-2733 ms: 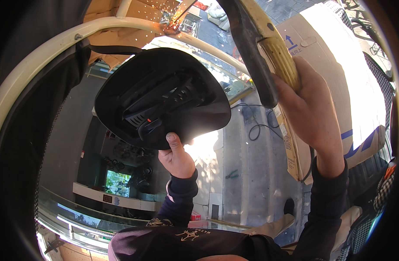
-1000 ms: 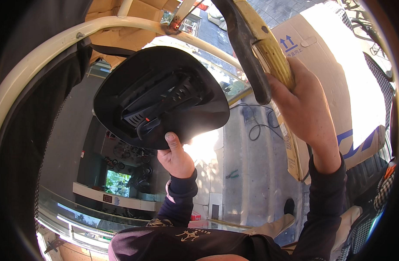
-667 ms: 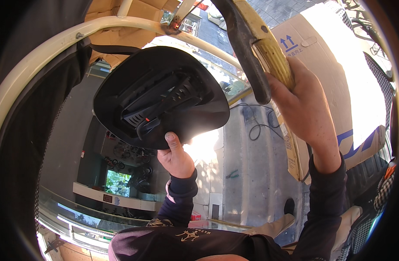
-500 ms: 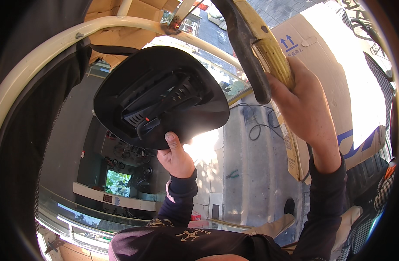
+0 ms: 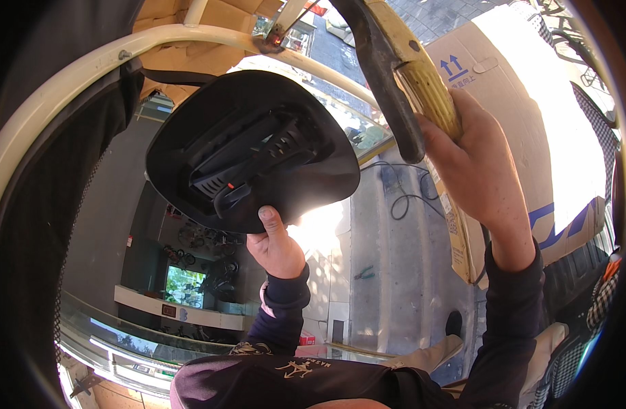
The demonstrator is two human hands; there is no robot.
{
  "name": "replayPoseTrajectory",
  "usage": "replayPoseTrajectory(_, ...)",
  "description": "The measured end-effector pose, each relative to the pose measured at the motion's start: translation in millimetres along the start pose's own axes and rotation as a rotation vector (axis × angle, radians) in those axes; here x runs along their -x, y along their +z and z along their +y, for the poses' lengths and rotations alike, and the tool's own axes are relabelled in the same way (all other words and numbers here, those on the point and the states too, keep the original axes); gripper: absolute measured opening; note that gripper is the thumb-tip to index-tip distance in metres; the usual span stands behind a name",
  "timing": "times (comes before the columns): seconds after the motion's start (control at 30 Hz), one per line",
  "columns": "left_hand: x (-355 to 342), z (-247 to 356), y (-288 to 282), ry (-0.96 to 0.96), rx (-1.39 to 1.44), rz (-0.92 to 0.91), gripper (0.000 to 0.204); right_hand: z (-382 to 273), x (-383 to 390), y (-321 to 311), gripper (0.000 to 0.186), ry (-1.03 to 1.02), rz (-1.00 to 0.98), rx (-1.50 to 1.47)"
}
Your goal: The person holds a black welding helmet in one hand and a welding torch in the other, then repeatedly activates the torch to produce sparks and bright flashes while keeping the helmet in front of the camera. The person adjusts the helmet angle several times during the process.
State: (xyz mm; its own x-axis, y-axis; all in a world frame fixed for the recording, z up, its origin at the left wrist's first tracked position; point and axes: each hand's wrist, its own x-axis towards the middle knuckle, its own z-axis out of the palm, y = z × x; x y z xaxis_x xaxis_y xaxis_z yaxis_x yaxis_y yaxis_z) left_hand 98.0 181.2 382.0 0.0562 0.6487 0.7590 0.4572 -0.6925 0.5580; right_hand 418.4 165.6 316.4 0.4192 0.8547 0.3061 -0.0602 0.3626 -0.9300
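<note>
Tight space from what I see. Curved cream metal tube (image 5: pixel 190 37) arcs across the top left, with a glowing weld spot (image 5: pixel 277 42) where a second tube joins it. Dark fabric fills the whole left edge. Big cardboard box (image 5: pixel 531 136) stands along the right side, its edge running down just behind the right forearm. Open room is the grey pavement (image 5: pixel 395 273) between the arms, with a loose cable (image 5: pixel 401 201) and small pliers (image 5: pixel 365 274) lying on it. Glass counter edge (image 5: pixel 122 341) runs along the bottom left.

Left hand (image 5: pixel 275 247): fingers closed on the lower rim of the black welding mask (image 5: pixel 251 160), thumb pressed up on the near face. Mask is held up at centre left, inside facing me, headgear parts showing, tilted, just under the tube.

Right hand (image 5: pixel 480 167): fist clamped round the yellow handle of the electrode holder (image 5: pixel 408 75). Holder angles up and left, its dark jaw part pointing toward the weld spot; tip is out of clear view.

Hands well apart, each loaded.
</note>
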Motion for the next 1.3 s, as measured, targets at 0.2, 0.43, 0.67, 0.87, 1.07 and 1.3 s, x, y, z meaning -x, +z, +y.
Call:
replayPoseTrajectory(0.2, 1, -3, -2, -0.002, -0.012, 0.02, 0.042, -1, -1, -1, 0.044, 0.002, -0.016, 0.007)
replayPoseTrajectory(0.43, 1, -3, -2, -0.002, -0.002, -0.001, 0.043, -2, -2, 0, 0.044, 0.014, -0.024, -0.008)
replayPoseTrajectory(0.67, 2, -5, 0, 0.004, -0.026, 0.019, 0.044, 2, 2, -2, 0.032, -0.043, -0.008, -0.034)
replayPoseTrajectory(0.87, 5, -11, -3, 0.009, -0.054, 0.043, 0.044, -6, 14, -12, 0.031, -0.033, -0.001, -0.08)
replayPoseTrajectory(1.07, 5, -6, 5, -0.004, -0.023, 0.032, 0.043, -8, 14, -13, 0.033, -0.013, 0.007, -0.036)
replayPoseTrajectory(1.3, 5, -6, 2, 0.001, 0.003, -0.007, 0.043, -6, 10, -8, 0.033, -0.034, 0.021, 0.003)
